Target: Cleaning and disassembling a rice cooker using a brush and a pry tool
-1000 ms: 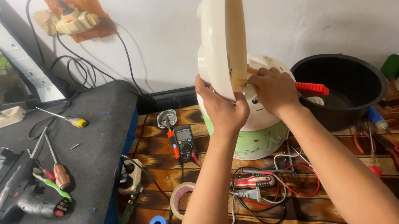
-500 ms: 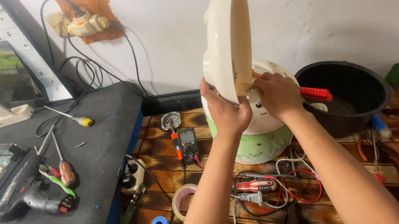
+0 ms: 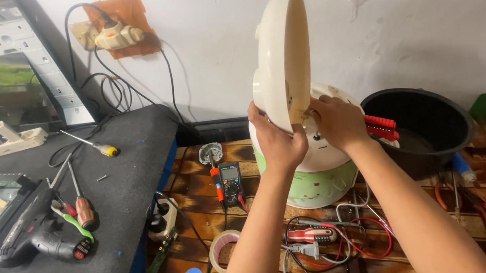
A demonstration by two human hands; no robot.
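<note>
A cream and green rice cooker (image 3: 315, 177) stands on the wooden bench, its cream lid (image 3: 282, 53) raised upright on edge. My left hand (image 3: 277, 142) grips the lid's lower edge near the hinge. My right hand (image 3: 339, 122) is closed at the hinge area on the cooker's top, fingers against the lid's inner side. A red-handled tool (image 3: 381, 125) lies just right of that hand; I cannot tell whether the hand holds it.
A black inner pot (image 3: 421, 125) sits right of the cooker. A multimeter (image 3: 231, 180), tape rolls (image 3: 224, 248), pliers and wires (image 3: 328, 239) lie in front. On the dark mat at left are screwdrivers (image 3: 83, 206), a drill (image 3: 35, 236) and a power strip (image 3: 12, 141).
The view has shifted slightly; both hands stay at the lid's hinge, and the lid stands a little more upright.
</note>
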